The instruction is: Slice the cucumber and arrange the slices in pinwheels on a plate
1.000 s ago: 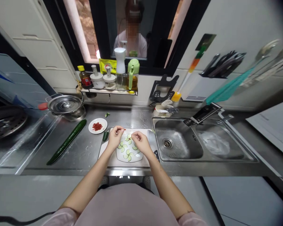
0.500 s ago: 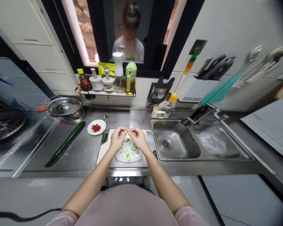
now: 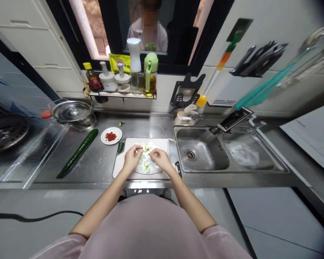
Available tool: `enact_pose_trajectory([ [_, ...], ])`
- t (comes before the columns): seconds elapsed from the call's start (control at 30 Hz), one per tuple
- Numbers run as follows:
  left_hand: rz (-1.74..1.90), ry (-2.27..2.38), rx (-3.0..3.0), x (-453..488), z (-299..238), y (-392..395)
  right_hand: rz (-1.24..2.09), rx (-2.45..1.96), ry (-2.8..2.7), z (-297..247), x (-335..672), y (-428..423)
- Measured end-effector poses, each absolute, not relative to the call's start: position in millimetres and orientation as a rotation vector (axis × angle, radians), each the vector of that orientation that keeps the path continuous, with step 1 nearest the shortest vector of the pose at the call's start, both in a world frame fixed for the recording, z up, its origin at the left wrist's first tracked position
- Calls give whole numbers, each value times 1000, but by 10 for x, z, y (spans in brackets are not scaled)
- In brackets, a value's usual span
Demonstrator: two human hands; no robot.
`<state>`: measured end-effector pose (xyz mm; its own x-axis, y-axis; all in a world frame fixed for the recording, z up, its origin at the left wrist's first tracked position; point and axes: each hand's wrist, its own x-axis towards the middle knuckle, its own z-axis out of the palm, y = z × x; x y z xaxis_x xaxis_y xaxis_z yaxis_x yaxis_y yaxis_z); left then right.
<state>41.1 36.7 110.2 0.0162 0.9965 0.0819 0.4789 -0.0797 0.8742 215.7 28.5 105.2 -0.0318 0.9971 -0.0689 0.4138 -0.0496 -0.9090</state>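
Observation:
A white plate (image 3: 154, 170) lies on a pale cutting board (image 3: 119, 164), bearing thin cucumber slices (image 3: 147, 167) fanned into small pinwheels. Over the plate's left part is my left hand (image 3: 133, 157), thumb and fingertips pinched together. My right hand (image 3: 161, 159) is above its right part, its fingers curled in a pinch near the upper pinwheel. Whatever either pinch holds is too small to make out. To the upper left, a small white dish (image 3: 119, 136) carries chopped red bits (image 3: 110, 136). A dark green cucumber piece (image 3: 120, 146) rests at the board's left edge.
A whole cucumber (image 3: 77, 154) lies on the steel counter, with a lidded pot (image 3: 77, 115) behind it. A double sink (image 3: 202, 151) is to the right; a knife handle (image 3: 178, 166) shows at the board's right edge. Seasoning bottles stand on a rack (image 3: 124, 94).
My hands have moved apart from where their fingertips nearly met over the plate, uncovering the upper pinwheel. The view has tilted down, so the counter sits higher in it.

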Motion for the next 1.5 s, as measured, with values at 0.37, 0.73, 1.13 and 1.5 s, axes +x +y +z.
enact_pose_trajectory([
  [0.37, 326, 1728, 1886, 452, 749, 148, 1103, -1941, -1761, 713, 2069, 40],
  [0.73, 185, 1704, 1935, 523, 718, 95, 1076, -2152, -1833, 712, 1988, 28],
  [1.13, 108, 1702, 1975, 595, 652, 90, 1020, -2232, -1954, 728, 1932, 21],
  [1.5, 98, 1688, 1962, 608, 668, 109, 972, -2254, -1935, 743, 1986, 64],
])
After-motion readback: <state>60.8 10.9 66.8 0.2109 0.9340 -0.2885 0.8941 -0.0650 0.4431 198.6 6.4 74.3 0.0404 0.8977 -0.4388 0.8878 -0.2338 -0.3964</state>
